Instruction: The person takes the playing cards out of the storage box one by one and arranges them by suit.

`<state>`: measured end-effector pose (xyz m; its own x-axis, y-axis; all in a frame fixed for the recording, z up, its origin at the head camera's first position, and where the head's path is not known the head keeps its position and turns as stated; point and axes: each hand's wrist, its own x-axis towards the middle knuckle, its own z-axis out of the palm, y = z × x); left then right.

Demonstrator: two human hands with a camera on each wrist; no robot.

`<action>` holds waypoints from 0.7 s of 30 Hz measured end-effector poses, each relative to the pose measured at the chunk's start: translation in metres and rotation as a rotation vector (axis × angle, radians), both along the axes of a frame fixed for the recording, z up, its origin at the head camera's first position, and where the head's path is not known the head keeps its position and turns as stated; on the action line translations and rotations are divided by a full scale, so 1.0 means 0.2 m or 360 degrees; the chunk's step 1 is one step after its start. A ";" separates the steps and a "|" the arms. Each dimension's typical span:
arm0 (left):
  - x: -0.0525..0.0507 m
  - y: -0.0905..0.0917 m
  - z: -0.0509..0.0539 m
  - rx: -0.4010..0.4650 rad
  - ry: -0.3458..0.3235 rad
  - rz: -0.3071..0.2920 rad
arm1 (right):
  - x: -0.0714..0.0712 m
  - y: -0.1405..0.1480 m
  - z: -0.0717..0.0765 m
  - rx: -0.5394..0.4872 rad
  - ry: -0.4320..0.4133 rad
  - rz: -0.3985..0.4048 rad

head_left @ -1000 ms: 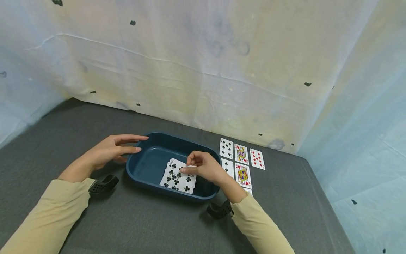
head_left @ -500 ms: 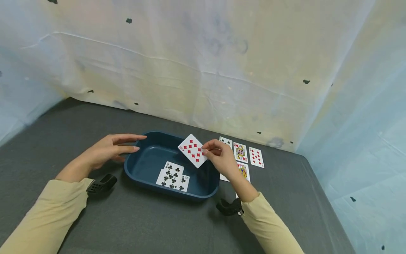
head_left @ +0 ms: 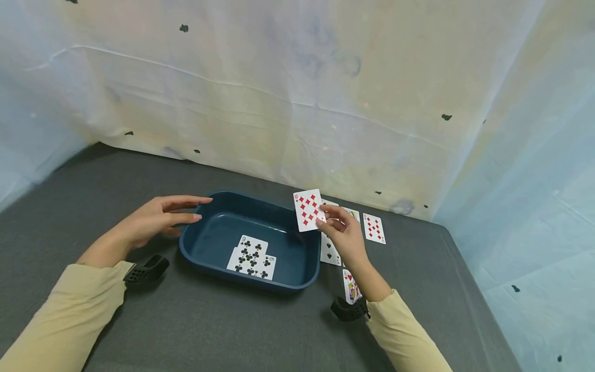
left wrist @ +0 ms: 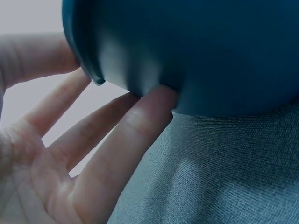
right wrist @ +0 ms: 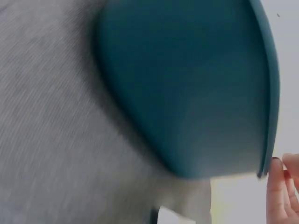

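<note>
At the left we see the left hand spread, its thumb and fingers touching the tray at its left end; the left wrist view shows the fingers apart against the wall. Inside the tray, towards its near side, at least 2 clubs lie face up, overlapping, so we judge that part of the work undone. Farther right, the 10 of diamonds is held up by the tray's right end, pinched at its right edge between thumb and fingers of the right hand; this card looks to us midway, neither in the tray nor laid down. Beyond the tray's right end, cards lie on the table: a spade in the nearest column, then a face card and a king in the next, and 1 diamond farthest right. The right hand covers part of these columns, so our count there is probably short. We take these as laid out, apparently by suit, leaving the 10 to place and the clubs to deal with.
</note>
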<state>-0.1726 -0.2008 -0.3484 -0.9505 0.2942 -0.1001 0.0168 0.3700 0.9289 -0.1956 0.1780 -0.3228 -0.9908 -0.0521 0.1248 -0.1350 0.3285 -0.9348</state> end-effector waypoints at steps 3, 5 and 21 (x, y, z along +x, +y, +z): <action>0.00 0.00 0.00 0.0004 0.0004 -0.0001 | 0.00 0.06 -0.02 -0.0042 -0.0011 -0.0052; 0.00 0.00 0.00 0.0014 0.0001 -0.0006 | 0.01 0.11 -0.03 -0.0069 -0.0010 -0.0091; 0.01 -0.03 0.00 0.0033 -0.0022 -0.0010 | 0.09 0.52 -0.12 0.0025 -0.0135 -0.0524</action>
<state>-0.1712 -0.2059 -0.3474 -0.9472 0.3025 -0.1067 0.0064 0.3504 0.9366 -0.1768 0.2829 -0.3467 -0.9616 0.2709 0.0432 0.0584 0.3561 -0.9326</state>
